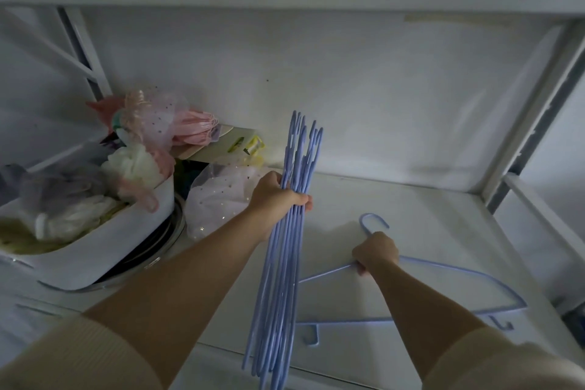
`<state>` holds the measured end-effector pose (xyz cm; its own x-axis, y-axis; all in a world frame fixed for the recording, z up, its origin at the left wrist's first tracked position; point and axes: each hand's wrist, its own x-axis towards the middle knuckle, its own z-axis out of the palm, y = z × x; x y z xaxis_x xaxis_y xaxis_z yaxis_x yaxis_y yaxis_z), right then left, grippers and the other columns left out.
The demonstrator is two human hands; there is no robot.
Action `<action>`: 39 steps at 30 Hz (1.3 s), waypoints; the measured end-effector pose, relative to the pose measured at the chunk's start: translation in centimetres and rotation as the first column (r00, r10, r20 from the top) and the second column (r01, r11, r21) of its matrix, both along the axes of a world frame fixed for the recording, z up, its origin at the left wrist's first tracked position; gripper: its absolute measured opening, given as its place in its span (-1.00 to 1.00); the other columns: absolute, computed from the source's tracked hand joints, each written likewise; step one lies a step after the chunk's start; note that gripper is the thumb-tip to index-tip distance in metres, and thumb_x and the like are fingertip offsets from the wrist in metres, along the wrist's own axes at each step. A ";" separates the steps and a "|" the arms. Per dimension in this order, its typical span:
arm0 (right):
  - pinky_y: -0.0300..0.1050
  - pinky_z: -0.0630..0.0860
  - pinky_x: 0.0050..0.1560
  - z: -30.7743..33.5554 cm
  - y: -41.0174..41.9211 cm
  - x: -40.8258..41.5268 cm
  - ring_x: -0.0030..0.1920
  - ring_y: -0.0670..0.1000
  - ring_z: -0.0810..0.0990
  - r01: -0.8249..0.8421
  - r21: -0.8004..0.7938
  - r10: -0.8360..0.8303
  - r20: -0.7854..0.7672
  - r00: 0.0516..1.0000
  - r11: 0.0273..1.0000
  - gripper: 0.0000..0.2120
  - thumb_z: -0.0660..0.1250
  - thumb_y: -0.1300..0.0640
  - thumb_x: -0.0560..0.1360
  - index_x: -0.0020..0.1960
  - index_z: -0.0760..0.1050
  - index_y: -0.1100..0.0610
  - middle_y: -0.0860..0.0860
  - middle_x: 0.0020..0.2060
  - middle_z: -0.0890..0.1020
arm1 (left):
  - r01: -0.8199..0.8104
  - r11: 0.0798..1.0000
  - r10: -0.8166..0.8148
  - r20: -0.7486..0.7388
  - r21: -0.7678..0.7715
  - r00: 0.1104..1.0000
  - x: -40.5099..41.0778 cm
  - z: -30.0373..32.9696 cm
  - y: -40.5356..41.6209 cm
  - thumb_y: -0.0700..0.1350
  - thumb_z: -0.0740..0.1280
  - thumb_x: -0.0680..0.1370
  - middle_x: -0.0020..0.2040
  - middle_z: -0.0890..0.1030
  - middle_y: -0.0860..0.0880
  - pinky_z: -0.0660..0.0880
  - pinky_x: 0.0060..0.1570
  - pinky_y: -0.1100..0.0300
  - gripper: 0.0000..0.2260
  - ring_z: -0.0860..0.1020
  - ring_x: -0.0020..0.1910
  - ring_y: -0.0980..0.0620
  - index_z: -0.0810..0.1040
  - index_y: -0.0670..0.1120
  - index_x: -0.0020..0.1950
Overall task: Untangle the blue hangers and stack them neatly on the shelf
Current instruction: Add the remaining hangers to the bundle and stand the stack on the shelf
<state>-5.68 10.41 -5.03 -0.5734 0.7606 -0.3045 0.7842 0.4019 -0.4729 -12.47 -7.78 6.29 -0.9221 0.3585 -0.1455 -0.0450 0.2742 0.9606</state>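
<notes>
Left fingers (pixel 304 199) clamping hanger bundle (pixel 285 247), right fingers (pixel 361 269) gripping single hanger (pixel 459 272) on shelf (pixel 411 209)

blue hanger bundle (pixel 285 231): upright, edge-on | single blue hanger (pixel 443 288): flat on shelf (pixel 411 206)

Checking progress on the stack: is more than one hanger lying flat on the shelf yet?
No: only a single hanger lies on the shelf, under the right hand; the left hand grips the bundle.
</notes>
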 end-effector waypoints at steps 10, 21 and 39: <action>0.04 0.54 0.07 6.0 1.4 0.9 0.13 0.25 0.60 0.123 0.105 -0.080 -0.345 0.935 0.987 -0.64 0.24 0.30 0.42 0.21 0.36 0.26 0.22 0.09 0.60 | 0.000 1.000 0.000 0.018 0.024 1.000 1.4 0.8 0.9 -0.33 0.40 0.45 -0.22 0.68 -0.21 0.47 -0.55 0.36 -0.69 0.63 -0.50 0.11 0.50 -0.37 0.17; -0.13 0.51 -0.20 12.6 -1.8 1.6 -0.19 0.17 0.64 -0.113 0.022 0.098 -0.674 0.732 0.993 -0.79 0.33 0.20 0.35 -0.02 0.51 0.09 0.13 -0.09 0.63 | -0.042 0.999 0.043 -0.037 0.026 0.998 3.3 3.5 3.8 -0.19 0.52 0.22 -0.10 0.69 -0.22 0.65 -0.13 -0.03 -0.56 0.67 -0.18 -0.17 0.54 -0.26 0.05; 0.04 0.52 -0.14 12.5 -4.1 5.4 -0.07 0.26 0.59 -0.403 0.403 0.549 -0.372 0.748 0.822 -0.54 0.05 0.12 0.56 0.46 0.22 0.01 0.19 -0.04 0.64 | -0.055 0.994 0.053 0.022 0.090 0.998 5.1 2.8 5.3 -0.30 0.41 0.37 -0.30 0.58 -0.11 0.35 -0.48 0.31 -0.76 0.47 -0.47 0.01 0.63 -0.25 0.03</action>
<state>-0.23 6.34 7.45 -0.8959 0.3561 0.2657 0.1752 0.8327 -0.5253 -7.33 -2.53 9.07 -0.9378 0.3207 -0.1328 -0.0762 0.1829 0.9802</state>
